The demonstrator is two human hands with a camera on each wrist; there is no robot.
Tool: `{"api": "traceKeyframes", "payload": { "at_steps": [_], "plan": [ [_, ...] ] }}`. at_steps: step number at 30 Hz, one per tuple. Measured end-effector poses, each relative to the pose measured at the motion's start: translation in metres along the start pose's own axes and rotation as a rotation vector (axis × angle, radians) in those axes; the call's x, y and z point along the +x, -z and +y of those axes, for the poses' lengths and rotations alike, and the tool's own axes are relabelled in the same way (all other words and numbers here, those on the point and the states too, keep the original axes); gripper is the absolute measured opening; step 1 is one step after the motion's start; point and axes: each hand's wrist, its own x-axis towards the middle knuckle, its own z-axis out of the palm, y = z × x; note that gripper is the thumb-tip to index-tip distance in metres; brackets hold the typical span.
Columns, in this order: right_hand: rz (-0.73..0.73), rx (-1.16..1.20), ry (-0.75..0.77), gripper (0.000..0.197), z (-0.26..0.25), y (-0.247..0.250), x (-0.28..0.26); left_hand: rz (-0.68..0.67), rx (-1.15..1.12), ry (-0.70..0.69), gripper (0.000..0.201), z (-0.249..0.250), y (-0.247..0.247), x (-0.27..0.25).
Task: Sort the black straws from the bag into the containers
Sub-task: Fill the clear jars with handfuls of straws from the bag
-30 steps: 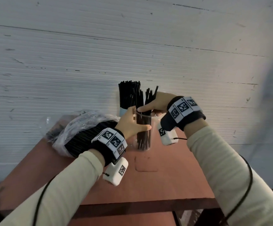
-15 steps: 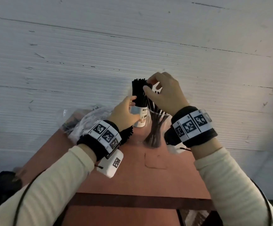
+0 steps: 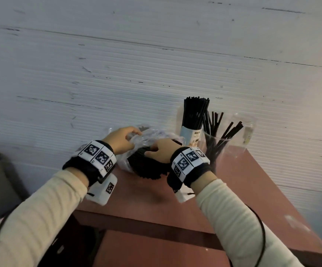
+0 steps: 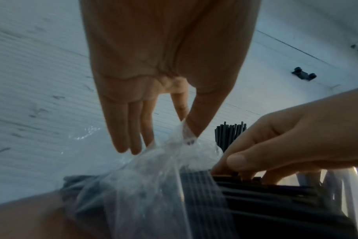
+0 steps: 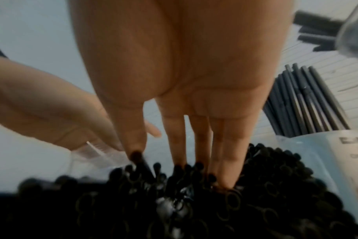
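Both hands have come back from the containers (image 3: pixel 217 149) to the bag (image 3: pixel 146 137): left hand (image 3: pixel 120 141) pinches the plastic, right hand (image 3: pixel 161 151) fingers (image 5: pixel 177 145) dig into the straws (image 5: pixel 194 202), so another bunch comes next.

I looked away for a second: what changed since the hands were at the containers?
Both hands left the containers for the bag: the left hand pinches its plastic, the right hand digs into the bagged straws. The labelled container and clear cup stayed upright.
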Motion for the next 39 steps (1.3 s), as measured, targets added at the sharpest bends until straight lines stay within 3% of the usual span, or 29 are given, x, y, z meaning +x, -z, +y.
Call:
{"api": "traceKeyframes", "payload": {
  "at_steps": [4, 9, 16, 21, 26, 28, 31, 34, 37, 39],
  "plan": [
    [0.026, -0.084, -0.011, 0.046, -0.009, -0.007, 0.011, 0.082, -0.031, -0.031, 0.05, -0.005, -0.002, 0.003],
    [0.025, 0.001, 0.094, 0.046, -0.01, -0.009, 0.009, 0.199, -0.1, -0.018, 0.045, -0.004, 0.001, 0.002],
    [0.005, -0.022, 0.098, 0.04, -0.009, 0.001, 0.004, 0.215, -0.174, -0.05, 0.042, 0.001, 0.001, 0.0],
    [0.071, 0.188, 0.088, 0.036, 0.005, 0.006, -0.004, 0.191, -0.176, -0.033, 0.042, -0.002, 0.001, 0.001],
    [0.036, 0.297, 0.082, 0.035, 0.027, 0.02, -0.022, 0.126, -0.125, -0.054, 0.04, -0.007, -0.001, 0.0],
    [0.018, 0.332, 0.082, 0.035, 0.036, 0.028, -0.034, 0.148, -0.053, -0.089, 0.043, -0.005, -0.002, -0.001],
    [-0.008, 0.354, 0.092, 0.034, 0.046, 0.04, -0.051, 0.214, 0.073, -0.252, 0.051, 0.009, -0.008, -0.004],
    [-0.045, 0.321, 0.11, 0.034, 0.05, 0.05, -0.066, 0.057, 0.147, -0.393, 0.066, 0.032, -0.023, -0.004],
    [-0.065, 0.314, 0.114, 0.035, 0.053, 0.055, -0.08, -0.083, 0.253, -0.437, 0.077, 0.051, -0.042, 0.003],
    [-0.057, 0.299, 0.135, 0.035, 0.053, 0.058, -0.09, -0.118, 0.289, -0.425, 0.074, 0.06, -0.05, 0.007]
  ]
}}
